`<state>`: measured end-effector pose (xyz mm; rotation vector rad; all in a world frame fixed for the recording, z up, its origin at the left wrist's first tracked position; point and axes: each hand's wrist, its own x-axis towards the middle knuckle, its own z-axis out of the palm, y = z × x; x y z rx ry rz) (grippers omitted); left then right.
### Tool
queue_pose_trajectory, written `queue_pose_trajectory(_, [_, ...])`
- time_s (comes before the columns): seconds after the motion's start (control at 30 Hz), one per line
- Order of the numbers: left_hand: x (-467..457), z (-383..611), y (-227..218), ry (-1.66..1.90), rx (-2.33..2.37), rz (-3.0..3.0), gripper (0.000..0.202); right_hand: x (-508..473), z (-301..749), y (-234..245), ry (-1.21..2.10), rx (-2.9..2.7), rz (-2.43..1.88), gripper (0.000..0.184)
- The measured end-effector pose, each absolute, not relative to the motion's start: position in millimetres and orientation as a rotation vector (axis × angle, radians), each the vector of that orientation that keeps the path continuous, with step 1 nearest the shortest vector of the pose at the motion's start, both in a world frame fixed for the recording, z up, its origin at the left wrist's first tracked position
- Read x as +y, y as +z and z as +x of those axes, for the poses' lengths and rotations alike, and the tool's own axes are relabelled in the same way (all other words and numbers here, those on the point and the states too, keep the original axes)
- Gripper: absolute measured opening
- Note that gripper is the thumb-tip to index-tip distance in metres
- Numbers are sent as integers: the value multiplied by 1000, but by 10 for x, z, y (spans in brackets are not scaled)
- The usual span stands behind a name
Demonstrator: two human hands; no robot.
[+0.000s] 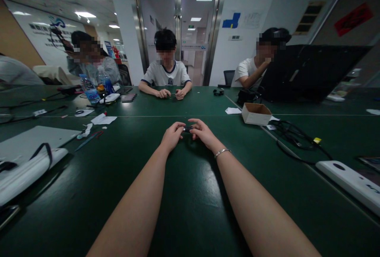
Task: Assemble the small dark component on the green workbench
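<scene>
A small black object (187,129) with a shiny silvery part is held between my two hands above the dark green table (190,193); it is too small to name. My left hand (172,135) pinches its left end between thumb and fingers. On the other end, the thumb and fingers of my right hand (203,133) close, with the index finger partly stretched over it. A silver bracelet (222,152) is around my right wrist.
An open cardboard box (256,114), black cables (292,134) and a white power strip (350,182) lie to the right. Leftward are a laptop (38,140), paper scraps (103,119) and a water bottle (90,89). Across the table sits a person (166,71); a black monitor (308,71) stands far right.
</scene>
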<state>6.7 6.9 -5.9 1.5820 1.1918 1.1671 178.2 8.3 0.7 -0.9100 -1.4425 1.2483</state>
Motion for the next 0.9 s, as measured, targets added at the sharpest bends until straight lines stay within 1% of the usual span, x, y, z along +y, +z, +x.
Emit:
queue_pose_trajectory(0.53, [77,77,-83,1164,1133,1594,28,120,1810,-28,1285,-1409,-898,50])
queue_pose_trajectory(0.67, [49,78,-57,1192,1194,1615,28,121,1810,-29,1288,-1411,-914,48])
queue_pose_trajectory(0.9, [63,68,-108,1186,1162,1651,26,93,1804,8,1291,-1408,-924,44])
